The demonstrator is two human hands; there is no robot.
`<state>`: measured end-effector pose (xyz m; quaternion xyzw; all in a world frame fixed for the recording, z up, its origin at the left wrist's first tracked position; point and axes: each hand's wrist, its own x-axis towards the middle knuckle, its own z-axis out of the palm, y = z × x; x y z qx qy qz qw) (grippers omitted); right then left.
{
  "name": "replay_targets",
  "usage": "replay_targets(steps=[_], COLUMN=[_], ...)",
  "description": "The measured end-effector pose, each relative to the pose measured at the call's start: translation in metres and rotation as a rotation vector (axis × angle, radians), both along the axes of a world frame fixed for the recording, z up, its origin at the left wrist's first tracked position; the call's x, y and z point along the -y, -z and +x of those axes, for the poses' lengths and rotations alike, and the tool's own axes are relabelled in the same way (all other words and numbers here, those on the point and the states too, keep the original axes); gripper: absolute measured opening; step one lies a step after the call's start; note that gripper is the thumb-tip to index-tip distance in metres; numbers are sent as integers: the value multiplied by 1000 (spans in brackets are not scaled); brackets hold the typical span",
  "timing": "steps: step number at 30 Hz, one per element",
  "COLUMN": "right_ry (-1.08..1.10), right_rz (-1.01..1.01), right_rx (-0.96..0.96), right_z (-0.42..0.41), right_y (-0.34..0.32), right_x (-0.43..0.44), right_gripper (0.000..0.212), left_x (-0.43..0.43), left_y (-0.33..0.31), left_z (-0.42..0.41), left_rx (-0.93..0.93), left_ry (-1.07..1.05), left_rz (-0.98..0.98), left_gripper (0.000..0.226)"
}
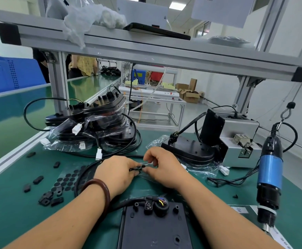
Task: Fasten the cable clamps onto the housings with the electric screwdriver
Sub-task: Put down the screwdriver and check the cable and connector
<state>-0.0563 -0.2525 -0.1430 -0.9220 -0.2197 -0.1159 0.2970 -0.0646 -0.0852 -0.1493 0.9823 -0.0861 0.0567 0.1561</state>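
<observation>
Judging from my remote seat, the first risk is at the fingertips. The left hand [116, 174] and right hand [164, 168] both pinch a small black part [141, 167] with a scrap of clear film on it, over the middle of the counter [6, 203]. If the film lets go suddenly, the part could drop among the black cable [85, 169] looped beneath.

That cable seems to run to the housing [155, 229] lying at the counter's front edge between the forearms. A tug could drag the housing and skew the cable clamp [148, 203] seated on its far end.

The electric screwdriver [269, 177] hangs untouched near the right edge, close to the right forearm, and a careless elbow would set it swinging. Loose clamps [38, 179] lie scattered toward the left edge, easy to sweep off.

Fingers hide most of the pinched part, so I cannot tell whether it is a clamp or a cable end. The housing's near end is cut off by the frame. I can hardly make out the screwdriver's bit, and I cannot see whether the seated clamp holds a screw.
</observation>
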Motion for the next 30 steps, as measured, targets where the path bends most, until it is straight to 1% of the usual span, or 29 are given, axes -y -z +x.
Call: replay_targets(steps=[2,6,9,14,18,25,30], right_ry=[-22,-40,-39,-25,-33,-61,-62], right_rz=[-27,12,10,-40,-8,-77,-92], right_rx=[0,41,50,12,-14,58,51], right_z=[1,1,2,2,1,2,2], right_y=[0,-1,1,1,1,-3,-1], right_x=[0,-1,-1,0,4,-1,-2], right_gripper=[14,3,5,20,14,2,6], left_x=[0,0,0,0,0,0,-1], left_y=[0,-1,-2,0,1,3,7], left_z=[0,0,0,0,1,3,4], left_rx=[2,-4,-12,0,23,31,80], left_ry=[1,4,13,13,12,17,18], left_rz=[9,-1,13,8,3,19,22], left_gripper=[30,30,31,31,31,31,38])
